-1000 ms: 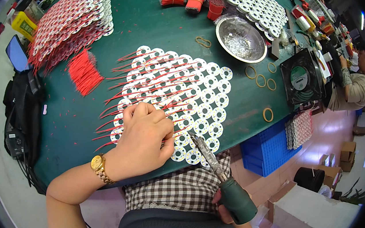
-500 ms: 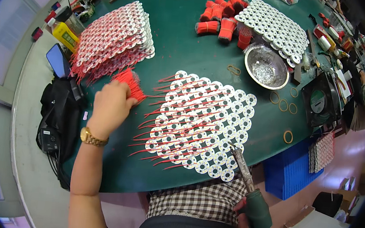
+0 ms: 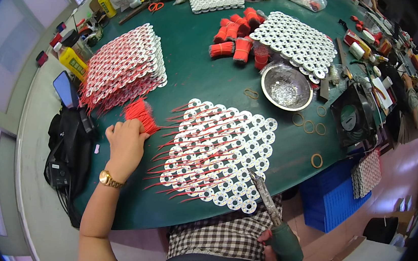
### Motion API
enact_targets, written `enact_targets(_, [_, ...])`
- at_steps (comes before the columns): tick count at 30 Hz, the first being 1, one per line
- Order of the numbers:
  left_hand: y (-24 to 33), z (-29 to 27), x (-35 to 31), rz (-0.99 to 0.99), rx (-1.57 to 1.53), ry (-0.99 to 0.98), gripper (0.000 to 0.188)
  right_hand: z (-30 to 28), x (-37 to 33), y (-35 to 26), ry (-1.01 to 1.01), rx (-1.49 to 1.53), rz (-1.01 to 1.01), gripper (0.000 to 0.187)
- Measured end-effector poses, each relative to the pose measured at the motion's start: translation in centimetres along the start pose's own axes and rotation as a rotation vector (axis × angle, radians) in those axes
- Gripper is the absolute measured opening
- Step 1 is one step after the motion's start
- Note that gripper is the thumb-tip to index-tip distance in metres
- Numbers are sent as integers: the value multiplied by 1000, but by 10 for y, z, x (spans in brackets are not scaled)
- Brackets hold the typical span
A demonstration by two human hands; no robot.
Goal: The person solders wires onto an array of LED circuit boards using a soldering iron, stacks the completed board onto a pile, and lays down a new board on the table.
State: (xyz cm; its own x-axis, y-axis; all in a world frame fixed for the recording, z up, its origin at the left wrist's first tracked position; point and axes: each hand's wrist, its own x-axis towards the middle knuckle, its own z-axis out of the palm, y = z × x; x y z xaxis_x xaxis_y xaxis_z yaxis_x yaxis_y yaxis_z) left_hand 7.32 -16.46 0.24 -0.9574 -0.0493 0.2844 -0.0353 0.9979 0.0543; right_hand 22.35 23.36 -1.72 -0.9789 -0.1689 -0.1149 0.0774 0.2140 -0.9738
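My left hand [image 3: 126,147], with a gold watch [image 3: 111,179] on its wrist, is at the near end of a loose bundle of red wires [image 3: 140,115]. Its fingers are curled and closed against the wires; how many they pinch is hidden. In my right hand [image 3: 267,242], partly hidden behind the handle, is a soldering iron [image 3: 268,202] with a dark green handle. The iron's tip is over the right part of a panel of white ring-shaped circuit boards [image 3: 251,146]. Red wires lie in rows across the panel's left and middle, their ends sticking out leftward.
Wired panels are stacked [image 3: 126,66] at left, near a black bag [image 3: 66,151] and yellow bottle [image 3: 71,61]. Beyond the work are tied red wire bundles [image 3: 243,50], a plain panel stack [image 3: 297,40] and a metal bowl [image 3: 287,88]. Rubber bands [image 3: 316,160] and a fan [image 3: 349,117] are at right.
The whole view has shifted, so the table's things sit lower and more of its far side shows. My left hand has drawn slightly back toward me along the wire bundle. The iron stays over the panel.
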Motion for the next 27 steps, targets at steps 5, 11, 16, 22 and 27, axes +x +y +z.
enact_targets(5, [0,0,-5,3,0,72,13,-1,2,19,-6,-162,-263,25])
enact_targets(11, [-1,-12,-2,-68,-66,172,5,-2,3,24,-13,-289,-364,18])
enact_targets(16, [10,-22,-2,-7,-328,250,12,-2,8,18,-31,-421,-418,13])
enact_targets(22, [80,-34,-22,120,-724,22,10,-2,-1,8,-81,-116,241,11])
enact_targets(27, [114,-24,-43,381,-804,-83,8,0,-8,33,44,-406,-341,16])
